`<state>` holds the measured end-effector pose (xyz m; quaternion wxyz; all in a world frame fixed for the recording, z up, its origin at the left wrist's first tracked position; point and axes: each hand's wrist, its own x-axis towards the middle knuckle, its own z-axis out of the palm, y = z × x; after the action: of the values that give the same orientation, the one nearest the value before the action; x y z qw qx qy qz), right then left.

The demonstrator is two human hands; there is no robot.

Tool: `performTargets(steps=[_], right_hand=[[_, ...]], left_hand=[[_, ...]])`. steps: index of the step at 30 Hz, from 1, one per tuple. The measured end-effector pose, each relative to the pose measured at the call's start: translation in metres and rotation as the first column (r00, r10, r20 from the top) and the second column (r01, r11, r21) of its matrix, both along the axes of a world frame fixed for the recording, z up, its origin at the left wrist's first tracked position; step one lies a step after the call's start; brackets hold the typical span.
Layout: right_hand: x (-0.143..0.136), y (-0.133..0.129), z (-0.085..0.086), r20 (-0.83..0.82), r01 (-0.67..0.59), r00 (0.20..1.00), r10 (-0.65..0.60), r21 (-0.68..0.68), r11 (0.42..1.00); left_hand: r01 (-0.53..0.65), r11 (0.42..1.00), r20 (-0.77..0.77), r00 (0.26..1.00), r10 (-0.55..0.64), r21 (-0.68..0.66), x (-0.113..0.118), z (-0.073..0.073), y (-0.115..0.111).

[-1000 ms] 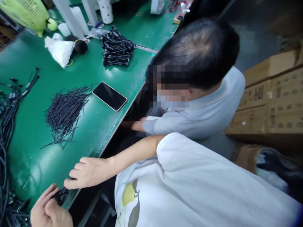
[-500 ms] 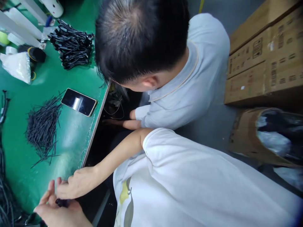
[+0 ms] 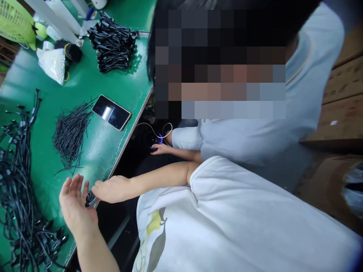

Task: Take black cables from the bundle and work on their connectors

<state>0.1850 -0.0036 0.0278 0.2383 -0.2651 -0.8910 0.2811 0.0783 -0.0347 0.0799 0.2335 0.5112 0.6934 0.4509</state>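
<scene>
My left hand (image 3: 76, 204) is raised near the table edge, its fingers stretched upward and a small dark cable end (image 3: 90, 198) with a shiny metal part held at its palm, between thumb and fingers. From the other side my right hand (image 3: 110, 189) meets it, fingers curled and their tips pressed at the same cable end. Most of that cable is hidden by the hands. Just beyond lies a loose pile of thin black ties (image 3: 70, 136). Left of my hands, a long heap of black cables with connectors (image 3: 22, 196) spreads over the green table (image 3: 45, 113).
A phone (image 3: 111, 112) lies near the table edge. Farther back are a stack of bundled black cables (image 3: 113, 45), a white plastic bag (image 3: 52, 62) and a green basket (image 3: 17, 20). A co-worker in a grey shirt (image 3: 244, 143) sits close by; cardboard boxes (image 3: 337, 105) stand behind.
The view has shifted, showing more of the cable heap. My hands have moved up and right in the picture, still together on the cable end. The co-worker's hand is now beside a purple-lit object.
</scene>
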Motion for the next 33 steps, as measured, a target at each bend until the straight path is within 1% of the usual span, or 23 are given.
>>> performTargets(steps=[3, 5, 7, 10, 12, 13, 14, 15, 16, 17, 18, 19, 20, 22, 23, 24, 25, 27, 29, 30, 31, 32, 33], right_hand=[[0.005, 0.001, -0.005, 0.023, 0.030, 0.999, -0.030, 0.017, 0.999], [0.012, 0.000, -0.006, 0.058, 0.010, 0.998, -0.010, -0.003, 1.000], [0.024, -0.003, -0.005, 0.099, -0.005, 0.995, 0.006, -0.012, 1.000], [0.051, -0.006, 0.005, 0.156, -0.002, 0.988, -0.003, 0.035, 0.999], [0.074, 0.000, 0.021, 0.189, 0.063, 0.979, -0.081, 0.100, 0.993], [0.086, 0.009, 0.031, 0.206, 0.127, 0.966, -0.156, 0.146, 0.981], [0.098, 0.023, 0.042, 0.223, 0.213, 0.941, -0.255, 0.197, 0.957], [0.109, 0.042, 0.055, 0.238, 0.314, 0.897, -0.372, 0.250, 0.916], [0.119, 0.065, 0.067, 0.248, 0.412, 0.837, -0.487, 0.297, 0.861], [0.127, 0.093, 0.079, 0.256, 0.503, 0.765, -0.591, 0.334, 0.797], [0.134, 0.123, 0.089, 0.269, 0.572, 0.695, -0.666, 0.353, 0.740], [0.139, 0.155, 0.096, 0.290, 0.612, 0.645, -0.707, 0.357, 0.705], [0.144, 0.187, 0.101, 0.313, 0.626, 0.621, -0.719, 0.355, 0.695], [0.151, 0.243, 0.101, 0.383, 0.603, 0.620, -0.685, 0.326, 0.728], [0.155, 0.264, 0.097, 0.411, 0.583, 0.631, -0.658, 0.307, 0.752], [0.158, 0.280, 0.093, 0.437, 0.565, 0.641, -0.631, 0.288, 0.773], [0.160, 0.290, 0.089, 0.452, 0.551, 0.649, -0.612, 0.275, 0.788], [0.165, 0.293, 0.084, 0.450, 0.528, 0.673, -0.587, 0.264, 0.807], [0.167, 0.279, 0.085, 0.423, 0.503, 0.716, -0.556, 0.240, 0.830], [0.166, 0.268, 0.086, 0.417, 0.491, 0.748, -0.516, 0.176, 0.853], [0.165, 0.255, 0.086, 0.416, 0.480, 0.782, -0.465, 0.076, 0.874], [0.162, 0.242, 0.086, 0.416, 0.470, 0.811, -0.412, -0.042, 0.882], [0.157, 0.230, 0.084, 0.412, 0.463, 0.833, -0.368, -0.156, 0.873]], left_hand=[[0.052, 0.999, 0.103, 0.993, -0.052, 0.010, -0.010, 0.006, 0.021], [0.120, 0.990, 0.079, 0.990, -0.114, -0.075, -0.019, 0.010, 0.040], [0.198, 0.969, -0.010, 0.979, -0.202, -0.150, -0.023, 0.011, 0.064], [0.344, 0.906, -0.153, 0.910, -0.386, -0.245, -0.013, 0.005, 0.099], [0.389, 0.871, -0.184, 0.873, -0.453, -0.300, 0.004, -0.004, 0.120], [0.389, 0.869, -0.187, 0.870, -0.456, -0.307, 0.013, -0.009, 0.131], [0.387, 0.871, -0.180, 0.874, -0.450, -0.302, 0.024, -0.014, 0.140], [0.380, 0.879, -0.175, 0.882, -0.438, -0.288, 0.034, -0.018, 0.149], [0.371, 0.890, -0.174, 0.890, -0.422, -0.266, 0.044, -0.022, 0.157], [0.357, 0.901, -0.182, 0.896, -0.404, -0.245, 0.053, -0.026, 0.163], [0.340, 0.913, -0.204, 0.900, -0.386, -0.226, 0.061, -0.029, 0.167], [0.321, 0.923, -0.236, 0.900, -0.367, -0.211, 0.068, -0.031, 0.169], [0.299, 0.934, -0.278, 0.897, -0.345, -0.196, 0.075, -0.034, 0.168], [0.269, 0.949, -0.359, 0.880, -0.312, -0.165, 0.085, -0.038, 0.164], [0.263, 0.953, -0.384, 0.873, -0.301, -0.148, 0.089, -0.039, 0.161], [0.263, 0.956, -0.394, 0.871, -0.294, -0.132, 0.093, -0.041, 0.160], [0.267, 0.956, -0.389, 0.873, -0.293, -0.120, 0.096, -0.042, 0.159], [0.282, 0.955, -0.341, 0.892, -0.297, -0.095, 0.100, -0.044, 0.162], [0.282, 0.958, -0.242, 0.927, -0.286, -0.053, 0.102, -0.046, 0.172], [0.271, 0.962, -0.166, 0.948, -0.272, -0.025, 0.103, -0.046, 0.177], [0.252, 0.968, -0.063, 0.966, -0.251, 0.003, 0.103, -0.046, 0.182], [0.219, 0.975, 0.079, 0.972, -0.221, 0.031, 0.104, -0.046, 0.185], [0.180, 0.982, 0.237, 0.953, -0.187, 0.051, 0.105, -0.046, 0.187]])
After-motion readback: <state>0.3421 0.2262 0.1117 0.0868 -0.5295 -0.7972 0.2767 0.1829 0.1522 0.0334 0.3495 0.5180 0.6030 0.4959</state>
